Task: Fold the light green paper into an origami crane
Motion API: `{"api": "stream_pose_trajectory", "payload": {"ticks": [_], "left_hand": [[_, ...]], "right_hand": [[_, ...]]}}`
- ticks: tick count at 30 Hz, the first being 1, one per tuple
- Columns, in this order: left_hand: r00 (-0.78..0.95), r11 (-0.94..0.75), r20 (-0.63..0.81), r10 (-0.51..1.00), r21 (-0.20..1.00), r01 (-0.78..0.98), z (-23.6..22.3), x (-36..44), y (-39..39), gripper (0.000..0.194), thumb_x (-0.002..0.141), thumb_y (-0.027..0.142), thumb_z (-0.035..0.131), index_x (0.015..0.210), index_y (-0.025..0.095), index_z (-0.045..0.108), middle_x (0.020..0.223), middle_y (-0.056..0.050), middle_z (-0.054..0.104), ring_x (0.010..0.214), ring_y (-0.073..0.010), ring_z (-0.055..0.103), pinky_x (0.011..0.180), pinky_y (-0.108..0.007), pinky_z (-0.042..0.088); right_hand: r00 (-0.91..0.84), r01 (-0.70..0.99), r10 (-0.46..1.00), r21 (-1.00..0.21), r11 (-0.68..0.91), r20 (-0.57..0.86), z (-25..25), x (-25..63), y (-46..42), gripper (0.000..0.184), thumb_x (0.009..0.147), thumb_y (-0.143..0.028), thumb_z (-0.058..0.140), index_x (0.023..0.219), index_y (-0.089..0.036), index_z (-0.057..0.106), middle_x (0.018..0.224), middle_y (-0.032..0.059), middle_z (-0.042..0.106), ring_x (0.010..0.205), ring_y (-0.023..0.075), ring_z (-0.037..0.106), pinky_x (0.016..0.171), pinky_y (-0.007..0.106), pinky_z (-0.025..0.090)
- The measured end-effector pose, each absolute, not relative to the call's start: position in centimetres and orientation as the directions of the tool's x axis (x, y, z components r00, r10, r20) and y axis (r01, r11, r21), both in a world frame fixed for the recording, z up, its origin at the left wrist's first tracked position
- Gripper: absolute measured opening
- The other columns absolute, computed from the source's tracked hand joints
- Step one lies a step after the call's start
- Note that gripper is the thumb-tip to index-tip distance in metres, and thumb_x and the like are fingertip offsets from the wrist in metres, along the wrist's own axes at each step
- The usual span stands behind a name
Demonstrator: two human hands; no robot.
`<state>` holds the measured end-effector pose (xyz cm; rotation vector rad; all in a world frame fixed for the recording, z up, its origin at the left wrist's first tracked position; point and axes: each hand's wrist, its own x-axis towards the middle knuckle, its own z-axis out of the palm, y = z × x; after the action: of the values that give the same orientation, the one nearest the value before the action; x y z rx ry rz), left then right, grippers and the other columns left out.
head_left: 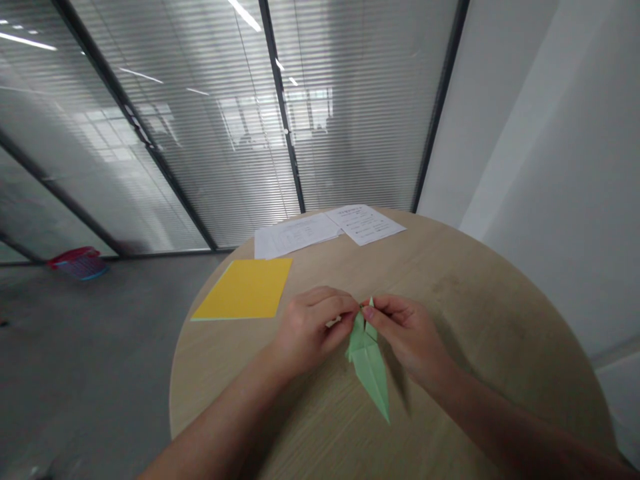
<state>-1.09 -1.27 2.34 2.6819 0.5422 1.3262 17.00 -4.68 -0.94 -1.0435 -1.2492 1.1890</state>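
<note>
A folded piece of light green paper (369, 367) hangs between my hands over the table, its long point toward me. My left hand (315, 327) pinches its upper left part with thumb and fingers. From the other side, my right hand (405, 330) grips the upper right part between thumb and index finger, and a small green tip sticks up there. Creases run across the paper's body. My fingertips partly hide its top end.
A yellow paper stack (245, 288) lies on the round wooden table (500, 320), left of my hands. White printed sheets (300, 235) lie at the far edge. Beyond stand glass panels with blinds (360, 133). A red and blue basket (80, 263) sits on the floor at left.
</note>
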Motion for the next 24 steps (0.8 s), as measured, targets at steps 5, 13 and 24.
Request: {"api": "stream_pose_trajectory", "payload": {"ticks": [5, 13, 24], "left_hand": [[0.536, -0.931, 0.769, 0.348, 0.213, 0.298, 2.2, -0.9, -1.4, 0.012, 0.091, 0.007, 0.063, 0.096, 0.018, 0.065, 0.084, -0.005, 0.075, 0.074, -0.0136, 0.068, 0.066, -0.024, 0.054], [0.371, -0.824, 0.747, 0.552, 0.418, 0.384, 2.4, -1.1, -1.7, 0.011, 0.089, 0.010, 0.060, 0.086, 0.017, 0.068, 0.074, -0.002, 0.071, 0.063, -0.0111, 0.064, 0.053, -0.018, 0.050], [0.317, -0.463, 0.386, 0.866, 0.858, 0.221, 1.2, 0.7, -1.8, 0.012, 0.084, 0.024, 0.067, 0.078, 0.017, 0.075, 0.067, -0.002, 0.071, 0.056, -0.0114, 0.061, 0.047, -0.019, 0.047]], "right_hand": [[-0.028, -0.072, 0.990, -0.988, 0.134, 0.136, -0.7, 16.9, -5.0, 0.032, 0.080, -0.050, 0.070, 0.078, -0.018, 0.071, 0.074, 0.0022, 0.064, 0.069, 0.0134, 0.057, 0.062, 0.023, 0.047], [0.089, -0.053, 0.987, -0.989, 0.136, 0.131, -0.5, 17.1, -5.0, 0.036, 0.078, -0.053, 0.069, 0.076, -0.017, 0.067, 0.067, 0.0007, 0.058, 0.061, 0.0117, 0.052, 0.056, 0.022, 0.043], [0.060, -0.015, 0.985, -0.987, 0.162, 0.161, -0.9, 17.0, -5.0, 0.031, 0.080, -0.048, 0.069, 0.079, -0.017, 0.069, 0.071, 0.0024, 0.064, 0.065, 0.0131, 0.057, 0.060, 0.023, 0.045]]}}
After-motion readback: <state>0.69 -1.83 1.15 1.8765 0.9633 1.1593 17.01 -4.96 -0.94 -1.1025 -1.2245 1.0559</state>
